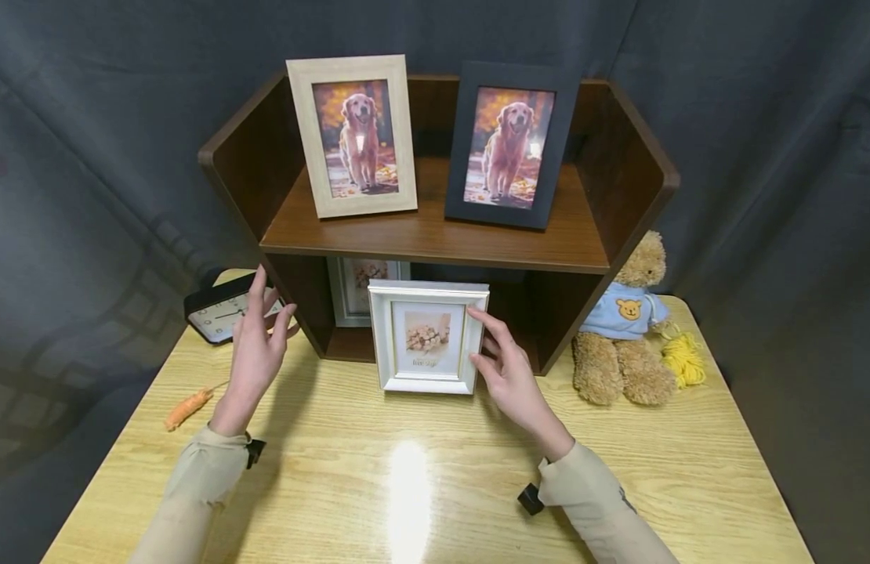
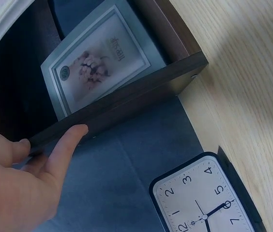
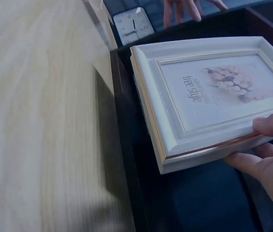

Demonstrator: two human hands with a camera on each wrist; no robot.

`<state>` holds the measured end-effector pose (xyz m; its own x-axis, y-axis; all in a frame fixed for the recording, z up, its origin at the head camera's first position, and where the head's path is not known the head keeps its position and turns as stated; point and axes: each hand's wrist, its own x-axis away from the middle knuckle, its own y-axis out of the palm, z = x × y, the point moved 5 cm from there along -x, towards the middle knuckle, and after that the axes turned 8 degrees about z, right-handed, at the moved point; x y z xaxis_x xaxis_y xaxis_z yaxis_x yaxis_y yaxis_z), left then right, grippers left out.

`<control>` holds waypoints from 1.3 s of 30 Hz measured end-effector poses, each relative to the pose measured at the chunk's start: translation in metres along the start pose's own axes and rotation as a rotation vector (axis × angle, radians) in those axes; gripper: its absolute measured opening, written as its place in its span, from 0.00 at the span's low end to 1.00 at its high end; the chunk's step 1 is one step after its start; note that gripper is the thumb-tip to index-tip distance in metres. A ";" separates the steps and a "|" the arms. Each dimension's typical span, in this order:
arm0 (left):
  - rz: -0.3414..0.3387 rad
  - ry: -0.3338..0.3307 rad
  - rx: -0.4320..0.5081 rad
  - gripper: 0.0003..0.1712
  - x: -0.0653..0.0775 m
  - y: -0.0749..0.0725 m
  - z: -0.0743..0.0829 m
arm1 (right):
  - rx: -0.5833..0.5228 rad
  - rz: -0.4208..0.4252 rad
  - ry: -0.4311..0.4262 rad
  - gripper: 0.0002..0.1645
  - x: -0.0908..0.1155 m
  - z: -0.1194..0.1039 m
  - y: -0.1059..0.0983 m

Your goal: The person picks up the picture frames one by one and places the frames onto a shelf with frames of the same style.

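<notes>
My right hand (image 1: 509,376) pinches the right edge of a white picture frame (image 1: 376,345), thumb on its front in the right wrist view. The frame (image 3: 151,96) stands upright before the lower compartment of a brown wooden shelf (image 1: 435,252) and overlaps its opening. Inside that compartment, at the left, a grey-green picture frame (image 2: 141,34) leans, partly hidden in the head view. My left hand (image 1: 257,352) is by the shelf's left side panel, fingers spread and holding nothing, its fingertips right at the panel's edge in the left wrist view. Behind it is a black-rimmed clock (image 1: 219,315).
On the upper board stand a light wood picture frame (image 1: 410,157) and a black picture frame (image 1: 458,157), both with dog photos. Right of the shelf sit a teddy bear (image 1: 621,313) and yellow yarn (image 1: 684,360). Orange yarn (image 1: 188,409) lies on the table (image 1: 322,486) at left.
</notes>
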<state>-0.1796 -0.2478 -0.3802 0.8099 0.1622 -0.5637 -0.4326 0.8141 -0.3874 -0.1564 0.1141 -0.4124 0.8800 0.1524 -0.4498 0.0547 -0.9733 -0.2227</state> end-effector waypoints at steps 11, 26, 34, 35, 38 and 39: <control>0.004 0.017 0.004 0.47 0.000 0.001 -0.001 | 0.044 0.094 -0.057 0.44 -0.014 0.013 -0.025; -0.001 -0.003 0.003 0.47 0.000 0.001 -0.001 | 0.152 0.188 -0.009 0.42 -0.036 0.028 -0.049; 0.003 0.007 0.003 0.46 0.000 0.001 -0.001 | 0.180 0.220 0.047 0.38 -0.045 0.036 -0.053; 0.003 0.009 0.000 0.46 0.000 0.001 -0.001 | 0.182 0.225 0.052 0.37 -0.045 0.037 -0.053; 0.004 0.013 -0.011 0.47 0.000 0.001 -0.002 | 0.192 0.239 0.075 0.36 -0.047 0.041 -0.054; 0.004 0.014 -0.014 0.47 0.000 0.001 -0.002 | 0.195 0.245 0.084 0.36 -0.048 0.042 -0.055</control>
<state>-0.1809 -0.2479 -0.3821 0.8027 0.1578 -0.5751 -0.4413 0.8058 -0.3949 -0.2217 0.1671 -0.4152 0.8922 -0.1049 -0.4394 -0.2477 -0.9270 -0.2817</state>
